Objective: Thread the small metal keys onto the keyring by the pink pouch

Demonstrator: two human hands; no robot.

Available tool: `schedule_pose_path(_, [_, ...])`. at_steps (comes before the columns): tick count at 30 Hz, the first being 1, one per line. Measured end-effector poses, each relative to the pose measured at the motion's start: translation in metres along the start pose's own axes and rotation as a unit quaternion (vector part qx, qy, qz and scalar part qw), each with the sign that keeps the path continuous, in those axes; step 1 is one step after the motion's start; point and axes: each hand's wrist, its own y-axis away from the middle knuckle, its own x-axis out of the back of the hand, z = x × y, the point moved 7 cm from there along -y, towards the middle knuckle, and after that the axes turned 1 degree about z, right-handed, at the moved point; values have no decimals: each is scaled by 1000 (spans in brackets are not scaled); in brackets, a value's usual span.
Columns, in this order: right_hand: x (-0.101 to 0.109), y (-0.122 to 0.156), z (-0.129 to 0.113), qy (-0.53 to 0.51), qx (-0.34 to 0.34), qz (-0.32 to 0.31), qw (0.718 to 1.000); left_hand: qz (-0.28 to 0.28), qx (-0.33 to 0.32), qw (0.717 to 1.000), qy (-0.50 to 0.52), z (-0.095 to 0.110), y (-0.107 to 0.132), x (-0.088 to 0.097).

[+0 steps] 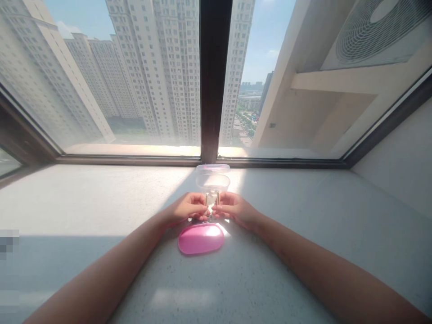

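Note:
My left hand (pixel 187 208) is closed, with thumb and fingers pinching a slim gold-coloured piece (pixel 206 198) that stands upright. My right hand (pixel 238 209) mirrors it, closed on a second slim gold-coloured piece (pixel 218 197). The two hands are close together with a small gap between the fingertips. Just behind them sits a clear plastic box (pixel 212 181), near the window. In front of my hands a pink oval lid (pixel 200 240) lies flat. Small shiny bits show beneath the fingers, too small to name.
The pale speckled windowsill (pixel 290 279) carries everything, with sunlit patches and shadows across it. A dark window frame (pixel 216 90) rises behind the box. A white wall (pixel 398 153) stands at the right. Tall buildings and an air-conditioner unit (pixel 374 36) are outside the glass.

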Motion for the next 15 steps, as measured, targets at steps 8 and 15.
schedule_pose_path(8, [-1,0,0,37,-9,-44,998,-14,1,1000,-3,1,0,1])
schedule_pose_path(15, [-6,1,1,46,-43,-80,995,-13,-5,1000,-7,1,1,0])
